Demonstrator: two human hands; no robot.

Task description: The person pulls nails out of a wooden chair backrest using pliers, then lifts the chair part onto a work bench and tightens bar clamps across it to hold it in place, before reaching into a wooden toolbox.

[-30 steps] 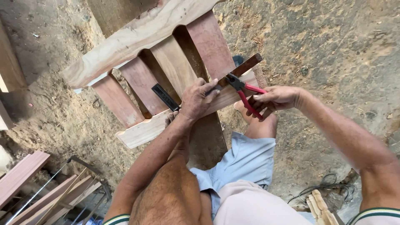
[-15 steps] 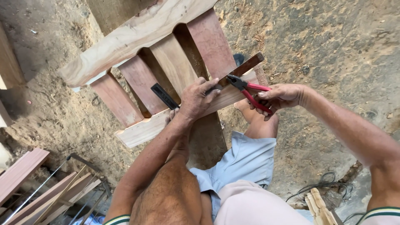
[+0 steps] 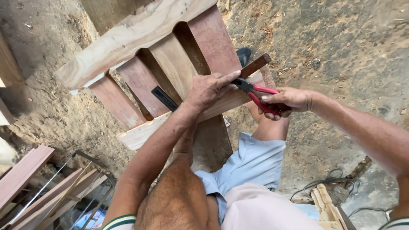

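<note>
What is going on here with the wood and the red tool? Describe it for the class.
A person is working on a wooden slatted frame propped over dusty ground. Their left hand presses down on the lower rail, index finger stretched toward the tool's tip. Their right hand grips red-handled pliers, whose nose meets the rail beside that finger. What the nose grips is too small to tell. A dark flat tool lies on a slat nearby.

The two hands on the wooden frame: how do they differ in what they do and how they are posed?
The left hand lies flat and bare on the wooden frame, fingers stretched toward the plier tip. The right hand is closed round the red-handled pliers and stays off the wood. The left forearm crosses the lower rail; the right comes in from the side. Both meet at the same spot on the rail.
</note>
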